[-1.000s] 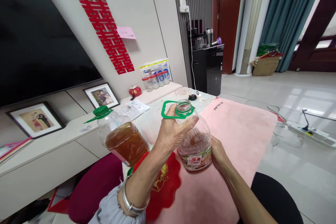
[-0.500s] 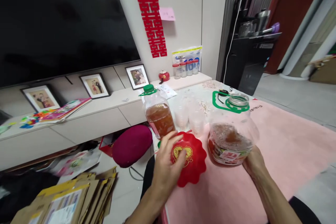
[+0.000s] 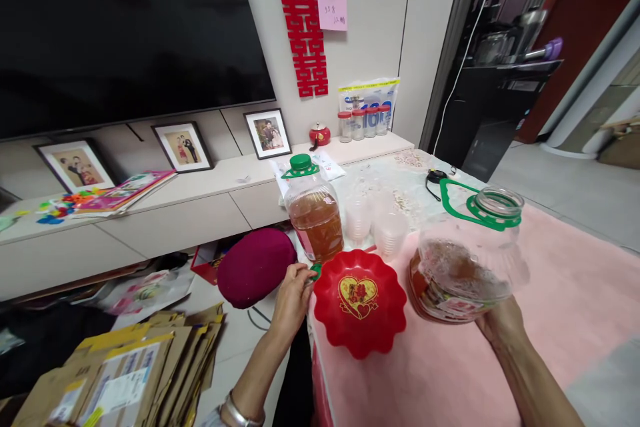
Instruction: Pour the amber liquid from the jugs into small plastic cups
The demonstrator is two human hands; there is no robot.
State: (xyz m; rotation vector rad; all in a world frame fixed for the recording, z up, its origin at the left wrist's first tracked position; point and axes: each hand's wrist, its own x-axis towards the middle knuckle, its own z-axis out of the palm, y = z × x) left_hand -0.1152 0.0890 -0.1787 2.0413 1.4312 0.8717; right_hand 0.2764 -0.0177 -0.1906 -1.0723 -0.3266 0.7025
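My left hand (image 3: pixel 294 293) is at the table's left edge, its fingers pinched at a green bottle cap (image 3: pixel 317 271) that is partly hidden. Beside it lies a red scalloped bowl (image 3: pixel 360 333) with a gold heart print inside. My right hand (image 3: pixel 503 320) grips the low right side of an uncapped clear plastic jug (image 3: pixel 470 273); most of its fingers are hidden behind the jug. Brown liquid with foam fills its lower part, and a green handle rings its neck. A second jug (image 3: pixel 317 220) of brown liquid, green-capped, stands behind the bowl.
Stacked clear plastic cups (image 3: pixel 390 233) stand between the jugs. A black tape measure (image 3: pixel 437 176) lies farther back. A pink cloth (image 3: pixel 565 267) covers the table. To the left are a maroon stool (image 3: pixel 257 267) and flattened cardboard boxes (image 3: pixel 150 367).
My left hand has moved left from over the red bowl to the green cap, uncovering the bowl. My right hand stays on the open jug. The camera view has shifted.
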